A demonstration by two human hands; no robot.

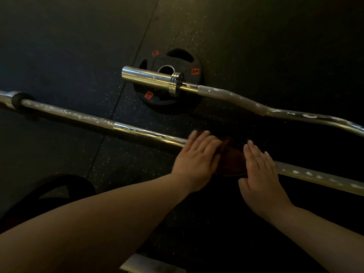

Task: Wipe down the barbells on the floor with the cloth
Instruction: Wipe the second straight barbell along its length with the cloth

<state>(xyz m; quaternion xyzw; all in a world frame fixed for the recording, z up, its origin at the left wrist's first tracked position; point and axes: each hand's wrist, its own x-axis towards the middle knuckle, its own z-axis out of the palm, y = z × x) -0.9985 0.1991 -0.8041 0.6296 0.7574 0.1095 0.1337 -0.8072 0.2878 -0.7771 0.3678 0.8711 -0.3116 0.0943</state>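
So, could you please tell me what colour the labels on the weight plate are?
Red-orange labels on the black weight plate, seen in the head view.

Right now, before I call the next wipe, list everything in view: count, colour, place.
straight bar: one, silver with pale smears, nearest, crossing left to right
bent bar: one, silver with pale smears, behind it, end sleeve over the plate
plate: one, black with red labels, flat on the floor, centre
collar: one, black, on the straight bar, far left
cloth: one, dark reddish brown, on the straight bar between the hands
floor: one, black, speckled
dark shape: one, black, lower left, cannot tell what
pale object: one, bottom edge, cut off
left hand: one, flat, at the cloth's left side
right hand: one, flat, at the cloth's right side
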